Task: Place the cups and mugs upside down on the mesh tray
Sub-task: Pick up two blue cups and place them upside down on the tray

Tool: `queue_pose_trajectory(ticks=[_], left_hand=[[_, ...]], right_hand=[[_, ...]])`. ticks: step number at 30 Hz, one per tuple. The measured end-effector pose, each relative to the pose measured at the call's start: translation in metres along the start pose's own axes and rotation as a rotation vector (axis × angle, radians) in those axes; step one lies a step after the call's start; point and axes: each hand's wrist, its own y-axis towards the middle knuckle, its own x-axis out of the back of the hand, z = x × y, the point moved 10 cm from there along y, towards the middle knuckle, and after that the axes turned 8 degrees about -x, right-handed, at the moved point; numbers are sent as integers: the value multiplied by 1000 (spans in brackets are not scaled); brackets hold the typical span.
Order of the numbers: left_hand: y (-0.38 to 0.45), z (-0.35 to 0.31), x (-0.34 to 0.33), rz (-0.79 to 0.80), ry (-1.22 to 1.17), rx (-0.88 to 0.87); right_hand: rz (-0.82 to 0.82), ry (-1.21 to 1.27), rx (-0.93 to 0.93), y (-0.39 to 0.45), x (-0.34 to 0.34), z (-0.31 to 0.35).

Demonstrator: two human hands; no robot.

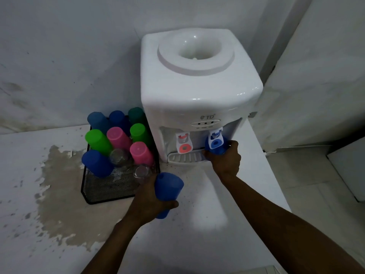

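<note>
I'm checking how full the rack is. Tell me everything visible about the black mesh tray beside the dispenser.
The black wire-mesh tray is rectangular with low walls and sits on the white counter, left of the white water dispenser. It holds upside-down plastic cups in blue, green and pink, plus two clear glasses. Its near end is bare mesh. The left hand overlaps its near right corner.

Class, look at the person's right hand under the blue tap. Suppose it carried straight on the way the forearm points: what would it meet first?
Probably the water dispenser: the right hand with its blue cup already sits at the recess under the blue tap, above the drip tray. Depth is unclear.
</note>
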Motion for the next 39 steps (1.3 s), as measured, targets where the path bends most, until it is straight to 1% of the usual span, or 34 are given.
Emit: queue_pose_trajectory(ticks=[5,9,11,14,17,20,23,26,29,31,33,36,38,39], left_hand=[[0,-7,9,-22,-6,-21],[-2,-7,14,-21,-21,18],[-4,-1,19,-43,-21,48],[-8,12,29,-92,-53,115],[-17,27,46,-153,-93,180],[-30,38,68,-227,-173,174],[-47,55,92,-307,-276,200],[-67,88,121,-416,-424,298],[-82,118,146,-474,-418,440],[-85,127,160,-467,-379,469],[-86,129,174,-441,-297,484],[-85,134,205,-454,-85,461],[-82,127,222,-485,56,394],[-79,123,229,-491,104,347]], right_hand=[[-15,57,20,-10,4,-6],[-19,52,-38,-31,9,-29],[7,35,-68,-45,5,-42],[91,25,-120,-69,-10,-57],[181,69,-156,-96,-30,-59],[261,72,-181,-123,-55,-57],[395,48,-226,-147,-86,-59],[530,61,-291,-172,-117,-50],[634,56,-311,-194,-141,-27],[679,10,-252,-204,-155,-2],[689,-66,-146,-210,-166,25],[611,-267,130,-214,-180,74],[530,-448,321,-217,-189,98],[500,-530,383,-218,-196,105]])
